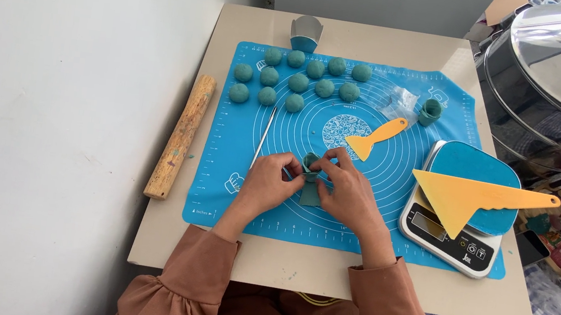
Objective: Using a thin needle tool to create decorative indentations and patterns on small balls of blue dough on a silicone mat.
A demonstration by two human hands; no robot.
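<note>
Both hands low on the blue silicone mat (388,215), meeting over 1 teal dough strip (311,179). Left hand (268,185) pinched on the strip's left edge, fingers curled in; right hand (348,188) pinched on its upper right, thumb and forefinger closed where the strip coils into a small roll, the loose tail lying flat toward the body. Strip kept near the mat's centre rings, probably for room to roll.

Farther back, 12 teal dough balls (298,80) in loose rows, apart from one another, likely so as not to stick. Thin metal rod (264,136) just left of the hands. Small orange scraper (375,138) beyond the right hand. Wooden rolling pin (181,136) off the mat, along its left edge. At right, kitchen scale (447,234) carrying a teal slab (474,168) with a large orange scraper (467,196) laid across. Finished dough roll (431,112) and clear plastic wrap (400,102) near the far right corner. Paper cup mould (305,33) at the table's back edge.
</note>
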